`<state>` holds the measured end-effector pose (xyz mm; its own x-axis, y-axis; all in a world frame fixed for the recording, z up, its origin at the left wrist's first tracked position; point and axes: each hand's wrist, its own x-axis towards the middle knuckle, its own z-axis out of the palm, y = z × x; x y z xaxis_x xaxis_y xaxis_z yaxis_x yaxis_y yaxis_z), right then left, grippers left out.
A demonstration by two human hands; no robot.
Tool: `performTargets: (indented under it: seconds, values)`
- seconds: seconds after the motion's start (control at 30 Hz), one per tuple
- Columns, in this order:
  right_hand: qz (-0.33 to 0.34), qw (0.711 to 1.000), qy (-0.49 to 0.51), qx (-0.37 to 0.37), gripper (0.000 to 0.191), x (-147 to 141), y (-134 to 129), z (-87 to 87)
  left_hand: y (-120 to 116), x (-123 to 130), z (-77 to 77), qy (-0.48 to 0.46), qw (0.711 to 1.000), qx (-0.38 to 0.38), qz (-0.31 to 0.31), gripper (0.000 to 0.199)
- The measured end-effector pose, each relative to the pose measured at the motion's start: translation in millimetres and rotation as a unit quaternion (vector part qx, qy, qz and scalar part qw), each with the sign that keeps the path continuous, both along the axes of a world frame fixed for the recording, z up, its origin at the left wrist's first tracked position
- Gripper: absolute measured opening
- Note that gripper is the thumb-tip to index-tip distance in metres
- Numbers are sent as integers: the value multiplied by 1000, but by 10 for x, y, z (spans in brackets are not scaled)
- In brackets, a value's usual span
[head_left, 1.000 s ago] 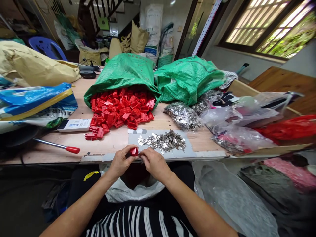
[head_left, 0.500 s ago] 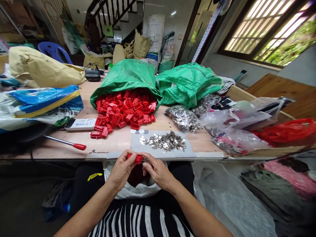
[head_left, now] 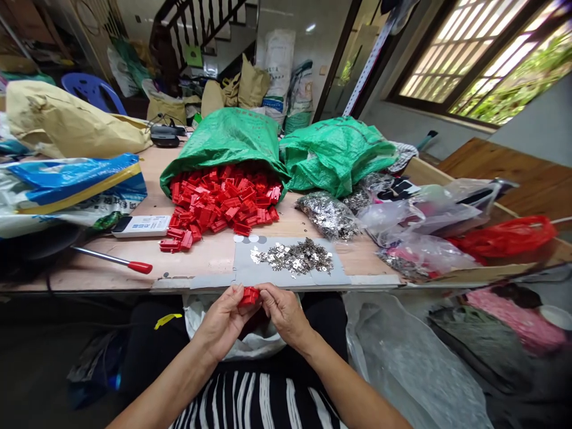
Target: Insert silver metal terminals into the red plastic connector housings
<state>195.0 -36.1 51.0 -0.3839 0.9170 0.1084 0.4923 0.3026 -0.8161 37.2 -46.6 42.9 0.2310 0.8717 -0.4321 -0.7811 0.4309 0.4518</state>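
Note:
A small red plastic part (head_left: 249, 295) is held in my left hand (head_left: 223, 319), between thumb and fingers, just below the table's front edge. My right hand (head_left: 286, 313) is closed, its fingertips pressed at the right end of that part; whether a metal piece is between them is too small to tell. Beyond my hands, small shiny metal pieces (head_left: 297, 256) lie piled on a grey sheet (head_left: 335, 275). Many red parts (head_left: 223, 199) spill from a green sack (head_left: 236, 134). Under my hands, a white bag (head_left: 254, 347) sits open in my lap.
On the right are a second green sack (head_left: 335, 149), a clear bag of metal pieces (head_left: 328, 214) and a red bag (head_left: 509, 238). On the left lie a red-tipped lever (head_left: 139, 267), a white box (head_left: 143, 225) and a blue and white bag (head_left: 75, 185).
Both hands have lowered slightly with the red part, and my right fingers have closed in against its right end. The whole view has shifted a little.

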Motion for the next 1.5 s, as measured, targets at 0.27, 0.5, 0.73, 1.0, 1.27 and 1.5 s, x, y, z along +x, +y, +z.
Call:
performTargets:
  seconds: [0.27, 0.5, 0.73, 1.0, 1.27, 1.5]
  values:
    - [47, 998, -34, -32, 35, 64, -89, 47, -1, 33, -25, -26, 998, -61, -17, 23]
    - [65, 997, -38, -20, 33, 75, -44, 73, -17, 49, 48, -30, 996, -83, -7, 24]
    - [41, 997, -64, 11, 33, 60, -59, 63, -30, 55, 42, -36, 996, -80, 5, 23]
    - [-18, 1000, -6, 1, 38, 32, -75, -79, -50, 83, -33, 1, 999, -45, -16, 13]
    - [-166, 982, -85, 28, 23, 406, -23, -193, -53, -138, -467, 162, 979, -114, -46, 8]
    - [-230, 941, -209, 131, 17, 649, 219, -115, -99, -130, -513, 245, 964, -62, -88, 34]
